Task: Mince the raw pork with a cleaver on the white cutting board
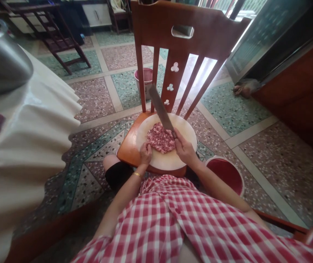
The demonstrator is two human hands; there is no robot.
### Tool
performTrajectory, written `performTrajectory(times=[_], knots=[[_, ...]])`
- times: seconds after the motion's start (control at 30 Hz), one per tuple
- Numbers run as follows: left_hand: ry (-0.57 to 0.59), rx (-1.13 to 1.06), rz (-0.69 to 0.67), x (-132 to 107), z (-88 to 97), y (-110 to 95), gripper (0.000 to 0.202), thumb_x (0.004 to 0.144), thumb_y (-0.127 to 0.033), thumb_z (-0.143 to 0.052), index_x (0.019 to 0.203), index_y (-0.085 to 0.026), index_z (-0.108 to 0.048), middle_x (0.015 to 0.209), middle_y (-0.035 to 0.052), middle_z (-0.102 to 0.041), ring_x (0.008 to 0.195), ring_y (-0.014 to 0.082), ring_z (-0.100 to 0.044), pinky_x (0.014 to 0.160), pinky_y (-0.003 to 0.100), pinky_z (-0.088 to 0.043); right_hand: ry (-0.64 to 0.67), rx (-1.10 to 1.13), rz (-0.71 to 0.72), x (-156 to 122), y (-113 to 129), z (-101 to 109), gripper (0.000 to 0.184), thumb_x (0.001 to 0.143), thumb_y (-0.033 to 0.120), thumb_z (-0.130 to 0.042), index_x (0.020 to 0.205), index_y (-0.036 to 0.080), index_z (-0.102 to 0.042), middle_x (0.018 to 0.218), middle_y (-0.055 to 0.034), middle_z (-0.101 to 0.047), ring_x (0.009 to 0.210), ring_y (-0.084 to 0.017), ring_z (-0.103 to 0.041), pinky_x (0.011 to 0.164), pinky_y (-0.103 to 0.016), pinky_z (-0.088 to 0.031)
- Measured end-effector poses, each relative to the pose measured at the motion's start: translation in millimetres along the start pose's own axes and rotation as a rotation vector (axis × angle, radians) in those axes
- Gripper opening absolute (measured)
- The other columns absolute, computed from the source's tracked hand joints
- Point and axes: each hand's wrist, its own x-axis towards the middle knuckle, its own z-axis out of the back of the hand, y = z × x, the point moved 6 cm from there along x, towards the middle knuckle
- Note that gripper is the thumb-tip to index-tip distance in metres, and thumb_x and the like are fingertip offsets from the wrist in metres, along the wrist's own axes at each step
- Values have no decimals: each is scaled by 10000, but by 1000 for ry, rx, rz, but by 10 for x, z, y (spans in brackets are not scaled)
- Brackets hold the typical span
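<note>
A round white chopping board (184,129) lies on the seat of a wooden chair (173,33). A heap of pink minced meat (160,138) sits in its middle. My right hand (183,146) is closed around the handle of a cleaver (160,107), whose blade is raised and slants up to the far left above the meat. My left hand (145,152) rests with curled fingers on the board's near left edge, touching the side of the meat.
A red bucket (226,173) stands on the floor right of the chair, a pink bucket (145,78) behind it. A table with white cloth (22,138) and a metal pot (0,58) fills the left. A dark cabinet (296,91) lines the right.
</note>
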Motion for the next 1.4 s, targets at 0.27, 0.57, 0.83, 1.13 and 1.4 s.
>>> performTrajectory(times=[0.27,0.57,0.83,1.13,1.4], knots=[[18,-38,26,-3,-21,34,192,862,-214,-375,917,-191,-557,882,45,-624,855,155,-578,817,302,-450,235,-156,-212,48,-346,-312,494,885,262,-358,1377,219,-374,1177,-100,-610,854,-235,-660,764,-350,-523],[-2,-88,47,-18,11,-67,184,863,-219,-381,918,-198,-555,894,41,-617,873,151,-578,837,298,-451,192,-164,-120,40,-328,-316,495,893,247,-368,1386,214,-351,1206,-88,-592,900,-230,-651,793,-337,-514],[24,-61,84,-72,-82,32,177,862,-230,-385,911,-194,-550,873,39,-615,856,152,-581,812,290,-451,51,-62,51,139,9,-47,491,924,295,-321,1412,258,-282,1343,-26,-471,1141,-217,-518,938,-330,-430],[64,-70,-6,-74,-110,-7,183,856,-210,-387,931,-187,-552,945,55,-624,938,159,-578,877,311,-443,192,-112,-124,23,-264,-235,464,903,258,-368,1367,264,-381,1195,-39,-604,1069,-227,-574,898,-345,-458],[32,-73,-6,-83,-99,-4,187,862,-208,-381,919,-186,-557,955,62,-623,979,163,-574,905,318,-439,188,-135,-128,56,-380,-354,471,897,246,-378,1368,221,-382,1251,-65,-560,1066,-228,-576,901,-350,-450]])
